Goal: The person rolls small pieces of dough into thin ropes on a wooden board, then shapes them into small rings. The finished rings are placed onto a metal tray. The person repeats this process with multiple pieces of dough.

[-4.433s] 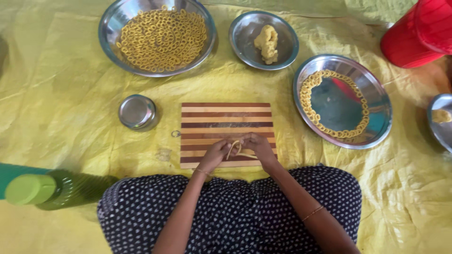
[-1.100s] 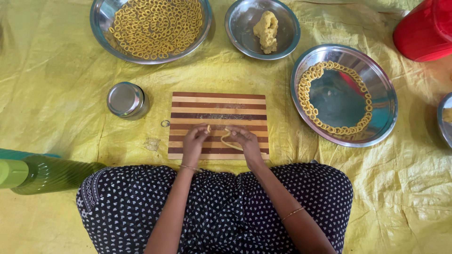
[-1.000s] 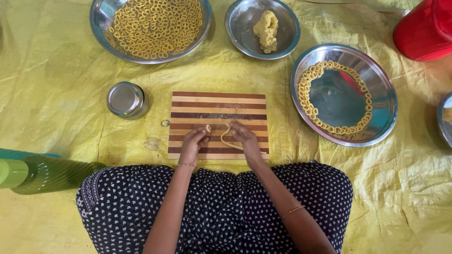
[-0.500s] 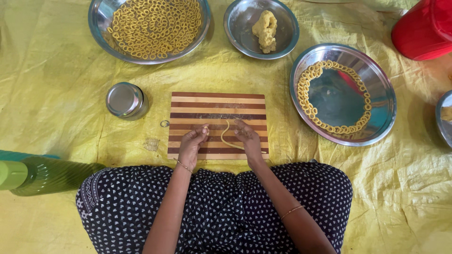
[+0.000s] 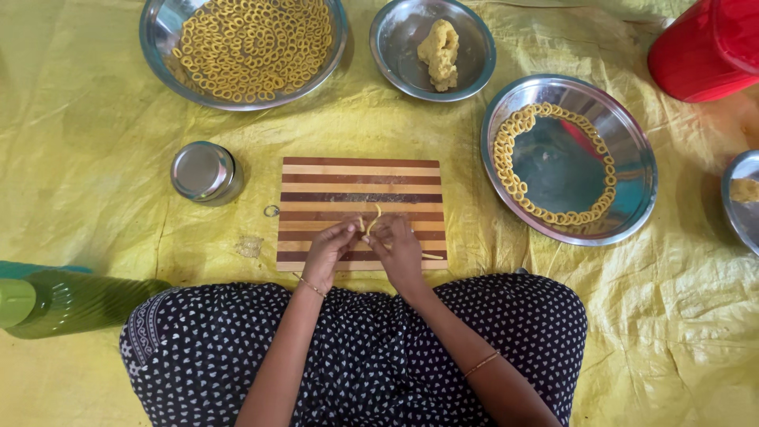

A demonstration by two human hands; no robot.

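Head view, looking straight down: a thin yellow dough strand (image 5: 372,221) is pinched between the fingertips of both hands over the near half of a striped wooden cutting board (image 5: 360,178), its free end curling upward. Left hand (image 5: 328,251) and right hand (image 5: 399,249) sit side by side, fingers drawn together on the strand, fingertips almost touching; a second short piece of dough (image 5: 431,255) lies on the board just right of the right hand. Board rests on a crinkled yellow plastic sheet (image 5: 87,142) that covers the whole floor area in view. Person sits with knees under a dark dotted skirt (image 5: 356,356) at the board's near edge. Left of the board: a small round steel tin (image 5: 204,171), lid on. Far left: a large steel bowl (image 5: 158,35) heaped with yellow dough rings. Beyond the board: a smaller steel bowl (image 5: 399,63) holding one lump of dough (image 5: 439,51). Right of the board: a steel plate (image 5: 624,134) with rings laid around its inner rim. Top right corner: a red plastic container (image 5: 704,51). Right edge: part of another steel dish (image 5: 739,209). Lower left: a green bottle (image 5: 71,300) lying on its side; no label legible.
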